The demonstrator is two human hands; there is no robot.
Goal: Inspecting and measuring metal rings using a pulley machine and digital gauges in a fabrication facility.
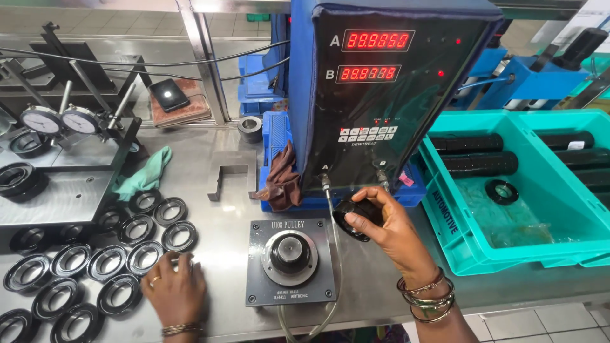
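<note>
1. Two hands of ours are at work over the steel bench (216, 209).
2. Our right hand (387, 228) grasps one black ring-shaped part (352, 216), held at about 2 o'clock from the gauge fixture (290, 260), just below the blue readout unit (387, 89).
3. Our left hand (175, 289) lies with fingers spread on the bench, touching the rings (108, 260) clustered at 9 o'clock of the fixture.
4. At 3 o'clock stands a teal bin (540, 248).

two red number displays (375, 56) on black panel (381, 108)
</note>
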